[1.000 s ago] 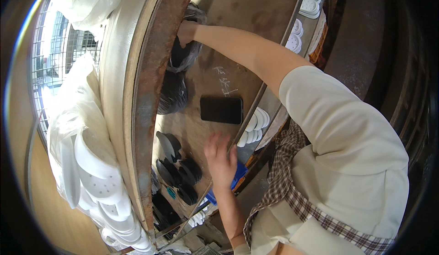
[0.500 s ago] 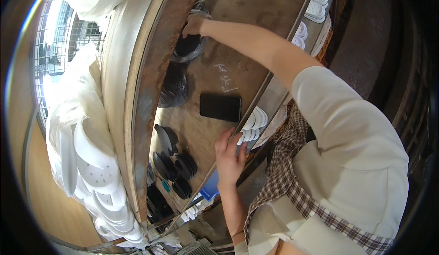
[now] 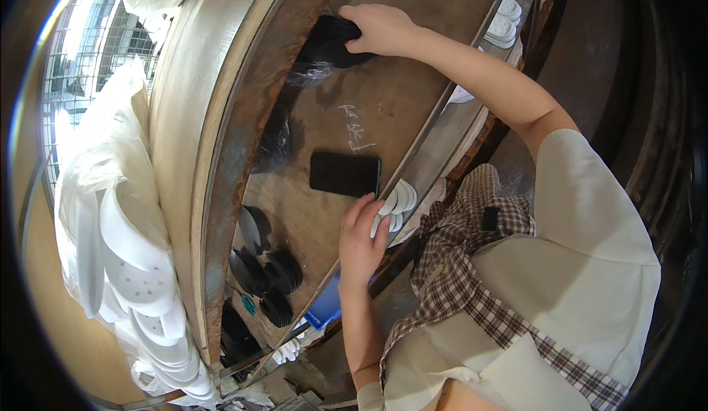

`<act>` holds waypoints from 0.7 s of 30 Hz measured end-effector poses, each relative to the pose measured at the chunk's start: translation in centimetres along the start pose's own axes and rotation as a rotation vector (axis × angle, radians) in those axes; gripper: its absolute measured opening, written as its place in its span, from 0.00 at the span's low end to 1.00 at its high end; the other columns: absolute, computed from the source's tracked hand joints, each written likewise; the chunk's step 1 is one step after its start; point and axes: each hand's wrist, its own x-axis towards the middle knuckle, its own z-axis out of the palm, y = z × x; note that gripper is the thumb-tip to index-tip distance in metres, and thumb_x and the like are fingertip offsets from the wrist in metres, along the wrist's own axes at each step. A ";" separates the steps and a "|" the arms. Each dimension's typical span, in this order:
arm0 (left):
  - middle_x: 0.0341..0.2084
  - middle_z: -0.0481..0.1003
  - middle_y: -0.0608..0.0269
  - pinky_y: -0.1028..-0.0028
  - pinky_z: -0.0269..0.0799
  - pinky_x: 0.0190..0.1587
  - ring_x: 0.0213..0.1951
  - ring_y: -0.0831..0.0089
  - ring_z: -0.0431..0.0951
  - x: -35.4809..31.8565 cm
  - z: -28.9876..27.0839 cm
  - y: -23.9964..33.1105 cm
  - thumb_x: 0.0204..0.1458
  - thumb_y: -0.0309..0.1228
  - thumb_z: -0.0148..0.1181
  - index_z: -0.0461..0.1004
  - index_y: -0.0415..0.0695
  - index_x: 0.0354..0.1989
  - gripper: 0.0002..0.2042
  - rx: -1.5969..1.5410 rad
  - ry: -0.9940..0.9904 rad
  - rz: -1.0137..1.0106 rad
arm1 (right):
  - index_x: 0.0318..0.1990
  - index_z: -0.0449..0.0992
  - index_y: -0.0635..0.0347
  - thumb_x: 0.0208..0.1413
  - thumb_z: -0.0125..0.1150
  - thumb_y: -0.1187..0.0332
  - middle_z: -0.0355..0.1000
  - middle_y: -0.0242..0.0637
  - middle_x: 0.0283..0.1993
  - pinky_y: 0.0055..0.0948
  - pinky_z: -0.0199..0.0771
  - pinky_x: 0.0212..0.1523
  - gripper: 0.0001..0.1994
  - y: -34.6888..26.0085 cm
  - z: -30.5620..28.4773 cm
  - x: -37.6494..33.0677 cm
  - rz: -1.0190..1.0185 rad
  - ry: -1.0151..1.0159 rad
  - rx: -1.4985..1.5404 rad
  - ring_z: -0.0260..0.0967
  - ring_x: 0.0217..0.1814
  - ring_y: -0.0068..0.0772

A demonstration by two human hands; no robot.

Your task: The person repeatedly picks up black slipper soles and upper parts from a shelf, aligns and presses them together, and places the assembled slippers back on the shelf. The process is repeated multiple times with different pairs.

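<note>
On the wooden surface [image 3: 413,86], black insoles [image 3: 262,263] lie left; beside a dark phone [image 3: 344,174], the left hand [image 3: 361,237] pinches white insoles [image 3: 397,201] at the edge, while the right hand [image 3: 382,29] grips a black bag [image 3: 328,42].

1. Loose cream-white short-sleeved T-shirt [image 3: 590,263], sleeve ending around the elbow.
2. Brown-and-white checked apron-like cloth [image 3: 472,278] over the front, small black tag on it.
3. Both forearms bare, nothing on the wrists.

Workshop, worn wooden bench [image 3: 413,64] with rusty metal rim, stacks of white insoles [image 3: 140,278], black insoles [image 3: 262,263], wire-mesh window [image 3: 81,71]
</note>
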 end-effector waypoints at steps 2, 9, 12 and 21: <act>0.49 0.72 0.54 0.64 0.68 0.52 0.50 0.53 0.72 0.7 0.2 0.0 0.50 0.28 0.61 0.74 0.42 0.45 0.13 -0.043 -0.034 -0.007 | 0.52 0.71 0.51 0.44 0.64 0.60 0.75 0.42 0.41 0.44 0.73 0.41 0.25 0.0 0.3 -0.1 -0.006 -0.073 0.020 0.72 0.46 0.46; 0.50 0.70 0.52 0.67 0.69 0.50 0.52 0.59 0.72 3.5 0.1 0.3 0.52 0.28 0.60 0.70 0.39 0.50 0.17 -0.321 0.096 -0.172 | 0.52 0.72 0.51 0.48 0.62 0.60 0.75 0.39 0.42 0.41 0.72 0.42 0.22 0.2 -0.8 -1.7 -0.264 -0.077 -0.068 0.72 0.45 0.45; 0.61 0.60 0.46 0.62 0.63 0.58 0.60 0.57 0.64 5.9 0.1 -0.1 0.63 0.41 0.46 0.52 0.37 0.64 0.27 -1.197 0.323 -0.452 | 0.53 0.72 0.50 0.46 0.62 0.61 0.75 0.37 0.47 0.38 0.73 0.43 0.23 0.8 -2.4 -3.7 -0.425 -0.033 -0.013 0.73 0.45 0.43; 0.64 0.58 0.51 0.48 0.57 0.61 0.64 0.53 0.59 13.2 0.9 -2.8 0.50 0.68 0.40 0.55 0.45 0.66 0.43 -2.344 -0.151 -0.265 | 0.47 0.76 0.46 0.42 0.63 0.67 0.72 0.28 0.54 0.32 0.75 0.39 0.19 -1.2 -5.3 -6.0 -1.079 0.118 -0.032 0.71 0.52 0.36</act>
